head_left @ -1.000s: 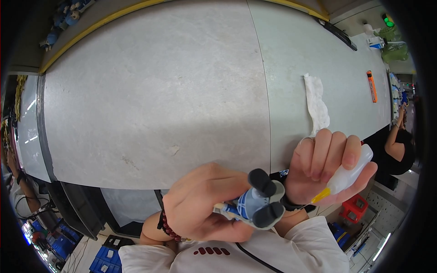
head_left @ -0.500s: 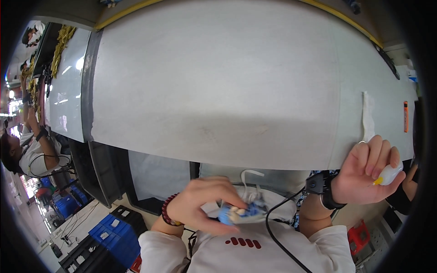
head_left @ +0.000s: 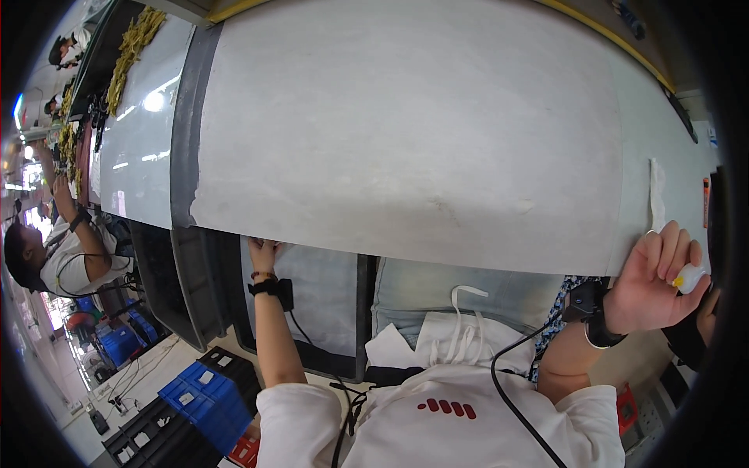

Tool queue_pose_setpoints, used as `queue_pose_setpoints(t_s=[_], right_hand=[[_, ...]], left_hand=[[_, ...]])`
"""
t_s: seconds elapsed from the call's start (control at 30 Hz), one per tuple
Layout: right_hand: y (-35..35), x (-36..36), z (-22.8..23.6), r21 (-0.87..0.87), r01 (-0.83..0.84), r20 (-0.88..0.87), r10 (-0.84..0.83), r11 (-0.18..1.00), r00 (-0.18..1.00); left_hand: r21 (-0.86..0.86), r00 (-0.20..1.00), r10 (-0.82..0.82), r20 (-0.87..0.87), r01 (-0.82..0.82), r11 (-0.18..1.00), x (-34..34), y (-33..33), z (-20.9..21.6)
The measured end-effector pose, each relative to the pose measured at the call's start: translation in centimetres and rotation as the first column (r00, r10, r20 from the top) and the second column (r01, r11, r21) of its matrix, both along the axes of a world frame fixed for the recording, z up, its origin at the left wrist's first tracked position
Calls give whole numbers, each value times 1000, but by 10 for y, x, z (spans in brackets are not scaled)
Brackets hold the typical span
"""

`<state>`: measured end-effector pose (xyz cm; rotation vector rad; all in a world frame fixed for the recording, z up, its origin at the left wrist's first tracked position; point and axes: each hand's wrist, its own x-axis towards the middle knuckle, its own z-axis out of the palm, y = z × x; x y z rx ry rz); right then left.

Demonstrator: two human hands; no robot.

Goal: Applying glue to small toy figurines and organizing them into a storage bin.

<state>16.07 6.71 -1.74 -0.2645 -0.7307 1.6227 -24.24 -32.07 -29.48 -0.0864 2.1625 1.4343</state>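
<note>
At about nine o'clock another person (head_left: 58,261) sits at the next table, with one arm up on it. That person is well apart from this one.

Next comes the left hand (head_left: 264,253). It reaches down under the front edge of the big grey table (head_left: 406,140), at about seven o'clock from the table's middle. The fingers (head_left: 257,245) point up and touch the underside of the edge. I cannot tell if they hold anything, because the tips hide behind the edge. A black band (head_left: 269,286) with a thin black cable sits on the wrist. Below the arm there are blue bins (head_left: 204,402) on the floor.

In the middle, the person's lap and white top sit low, at six o'clock.

On the right, at about three o'clock, the right hand (head_left: 651,285) is up by the corner of the table. Its fingers (head_left: 669,251) are curled shut around a small white bottle with a yellow tip (head_left: 688,278). Only the end of the bottle peeks out past the fingers. Just above the hand, a white cloth (head_left: 656,195) lies on the table, and an orange pen-like thing (head_left: 706,201) lies near it, further right.

What could go wrong? I think the bottle could drip if the hand squeezes hard, since it lies sideways. The eyes look away from it, so it could bump the table corner. The black cable on the left wrist could catch on the table edge when the arm pulls back.
</note>
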Motion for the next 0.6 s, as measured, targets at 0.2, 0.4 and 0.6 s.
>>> queue_pose_setpoints(t_s=[0.2, 0.4, 0.6], right_hand=[[1, 3, -1, 28, 14, 27, -15, 1000, 1000], [2, 2, -1, 38, 20, 49, -22, 999, 999], [1, 2, 0, 48, 48, 97, -52, 998, 994]], left_hand=[[-732, 887, -377, -266, 68, 678, -28, 19, 3], [-765, 805, -477, -351, 47, 642, -57, -13, -35], [-676, 831, -432, -350, 95, 731, -82, -31, -81]])
